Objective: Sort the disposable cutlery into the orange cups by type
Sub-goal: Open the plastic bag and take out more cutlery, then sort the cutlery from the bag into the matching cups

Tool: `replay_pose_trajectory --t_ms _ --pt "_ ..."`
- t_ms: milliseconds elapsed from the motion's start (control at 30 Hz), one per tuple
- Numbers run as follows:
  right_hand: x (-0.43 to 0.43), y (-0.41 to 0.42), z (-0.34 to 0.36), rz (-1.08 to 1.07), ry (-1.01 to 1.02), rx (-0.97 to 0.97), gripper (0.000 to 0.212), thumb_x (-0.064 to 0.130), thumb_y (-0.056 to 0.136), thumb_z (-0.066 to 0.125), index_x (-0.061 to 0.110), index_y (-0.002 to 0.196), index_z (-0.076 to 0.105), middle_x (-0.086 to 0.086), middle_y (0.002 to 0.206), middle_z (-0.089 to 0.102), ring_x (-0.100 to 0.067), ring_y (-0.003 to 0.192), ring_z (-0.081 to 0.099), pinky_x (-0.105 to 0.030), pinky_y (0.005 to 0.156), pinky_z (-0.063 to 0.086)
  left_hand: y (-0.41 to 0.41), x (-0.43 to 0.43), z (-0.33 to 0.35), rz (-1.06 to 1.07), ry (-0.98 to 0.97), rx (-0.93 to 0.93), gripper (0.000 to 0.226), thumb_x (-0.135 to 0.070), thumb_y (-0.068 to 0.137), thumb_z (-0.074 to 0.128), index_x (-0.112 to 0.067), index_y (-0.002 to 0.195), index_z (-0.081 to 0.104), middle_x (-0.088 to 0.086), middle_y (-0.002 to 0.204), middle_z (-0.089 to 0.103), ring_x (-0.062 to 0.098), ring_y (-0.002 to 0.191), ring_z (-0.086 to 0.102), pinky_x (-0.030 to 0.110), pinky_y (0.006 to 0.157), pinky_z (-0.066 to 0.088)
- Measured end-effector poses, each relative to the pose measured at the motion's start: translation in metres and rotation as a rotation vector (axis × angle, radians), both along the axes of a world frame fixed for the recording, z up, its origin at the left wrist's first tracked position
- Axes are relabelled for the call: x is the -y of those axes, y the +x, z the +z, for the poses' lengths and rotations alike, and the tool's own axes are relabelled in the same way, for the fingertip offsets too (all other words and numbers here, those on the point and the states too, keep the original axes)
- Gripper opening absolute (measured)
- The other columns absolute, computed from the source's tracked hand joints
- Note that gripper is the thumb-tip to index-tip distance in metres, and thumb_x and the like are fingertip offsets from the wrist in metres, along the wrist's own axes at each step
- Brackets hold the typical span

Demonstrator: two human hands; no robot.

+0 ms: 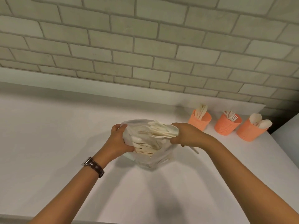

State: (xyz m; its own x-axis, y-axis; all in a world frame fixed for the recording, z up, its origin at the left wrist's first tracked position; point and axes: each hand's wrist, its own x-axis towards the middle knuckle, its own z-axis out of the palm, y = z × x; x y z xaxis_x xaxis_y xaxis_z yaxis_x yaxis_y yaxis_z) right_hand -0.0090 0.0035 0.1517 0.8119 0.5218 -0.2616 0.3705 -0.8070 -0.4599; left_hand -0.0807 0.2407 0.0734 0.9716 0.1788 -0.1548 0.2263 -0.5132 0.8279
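A clear plastic bag (155,160) stands on the white counter (56,143), full of cream disposable cutlery (159,129). My left hand (119,140) grips the bag's left edge. My right hand (184,135) grips the bag's right edge beside the spoon heads that stick out. Three orange mesh cups stand in a row at the right: the left cup (199,121) holds knives, the middle cup (227,125) holds forks, the right cup (250,130) holds spoons.
A brick wall (145,46) rises behind the counter above a low white ledge. One pale utensil (195,150) lies on the counter under my right wrist. The counter's right end drops off past the spoon cup. A brown watch sits on my left wrist.
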Motion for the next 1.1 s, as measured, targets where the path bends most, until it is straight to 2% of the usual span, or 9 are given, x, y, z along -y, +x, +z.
replay_pose_trajectory --t_ms 133,267,333,433,533,633,867,967,1100 --pt "0.018 -0.008 -0.006 -0.237 0.309 -0.18 0.017 0.004 0.076 0.058 0.019 0.07 0.053 0.008 0.043 0.052 -0.012 0.046 0.048 -0.016 0.045 0.04 0.003 0.0 0.003 0.004 0.001 0.002 0.095 -0.009 0.067 0.08 -0.013 0.145 0.025 0.004 0.146 0.017 0.026 0.101 0.056 0.026 0.082 0.044" --pt "0.024 -0.018 -0.02 -0.346 0.57 -0.26 0.005 0.014 0.07 0.059 0.011 0.067 0.057 -0.01 0.055 0.051 -0.021 0.054 0.046 -0.031 0.05 0.041 0.005 0.001 0.005 -0.019 0.041 0.023 0.083 -0.014 0.072 0.077 -0.015 0.142 0.033 0.004 0.144 0.023 0.016 0.079 0.057 0.023 0.077 0.042" --pt "0.024 -0.021 -0.025 -0.377 0.719 -0.284 0.007 0.018 0.069 0.06 0.011 0.068 0.058 -0.013 0.058 0.05 -0.022 0.055 0.046 -0.035 0.054 0.04 0.004 0.0 0.006 -0.027 0.084 0.023 0.074 -0.018 0.074 0.076 -0.017 0.138 0.039 0.004 0.142 0.026 0.017 0.085 0.056 0.023 0.081 0.043" --pt "0.021 -0.025 -0.032 -0.377 0.966 -0.313 0.003 0.011 0.071 0.058 0.009 0.07 0.057 -0.009 0.058 0.049 -0.018 0.051 0.045 -0.031 0.056 0.04 0.003 -0.005 0.008 0.032 0.224 0.039 0.058 -0.027 0.076 0.074 -0.023 0.129 0.051 0.005 0.143 0.031 0.025 0.118 0.045 0.032 0.101 0.039" --pt "0.014 -0.03 -0.032 -0.388 1.232 -0.362 0.014 0.004 0.073 0.054 0.007 0.087 0.055 -0.004 0.06 0.048 -0.016 0.048 0.043 -0.027 0.054 0.04 -0.003 0.004 0.021 0.136 0.256 0.262 0.039 -0.027 0.082 0.067 -0.026 0.12 0.056 0.003 0.14 0.038 0.024 0.131 0.034 0.033 0.107 0.028" --pt "0.008 -0.034 -0.026 -0.415 1.415 -0.35 0.025 0.003 0.074 0.054 0.009 0.098 0.054 -0.002 0.06 0.048 -0.016 0.05 0.043 -0.027 0.053 0.04 -0.015 0.044 0.038 0.206 -0.157 0.478 0.022 -0.015 0.089 0.057 -0.026 0.109 0.059 -0.004 0.119 0.053 0.013 0.115 0.049 0.03 0.102 0.039" --pt "0.023 -0.03 0.017 -0.419 1.606 -0.201 0.008 0.004 0.076 0.054 0.008 0.083 0.054 -0.003 0.062 0.049 -0.018 0.052 0.049 -0.029 0.055 0.044 0.006 0.157 0.05 0.191 -1.4 -0.015 0.034 -0.029 0.097 0.036 -0.017 0.103 0.067 0.003 0.109 0.071 0.019 0.105 0.061 0.034 0.095 0.044" --pt "0.042 -0.028 0.028 -0.397 1.639 -0.186 0.007 0.003 0.079 0.056 0.007 0.084 0.056 -0.005 0.063 0.051 -0.018 0.056 0.053 -0.03 0.054 0.047 0.025 0.185 0.065 0.183 -1.691 -0.091 0.035 -0.026 0.095 0.037 -0.012 0.101 0.069 0.006 0.095 0.074 0.022 0.09 0.065 0.034 0.085 0.046" --pt "0.069 -0.017 0.021 -0.478 1.664 -0.15 0.005 0.004 0.076 0.062 0.008 0.078 0.062 -0.006 0.066 0.057 -0.02 0.065 0.058 -0.032 0.063 0.051 0.044 0.225 0.076 0.175 -1.851 -0.143 0.035 -0.021 0.092 0.04 -0.008 0.089 0.072 0.007 0.09 0.072 0.022 0.086 0.067 0.036 0.087 0.049"
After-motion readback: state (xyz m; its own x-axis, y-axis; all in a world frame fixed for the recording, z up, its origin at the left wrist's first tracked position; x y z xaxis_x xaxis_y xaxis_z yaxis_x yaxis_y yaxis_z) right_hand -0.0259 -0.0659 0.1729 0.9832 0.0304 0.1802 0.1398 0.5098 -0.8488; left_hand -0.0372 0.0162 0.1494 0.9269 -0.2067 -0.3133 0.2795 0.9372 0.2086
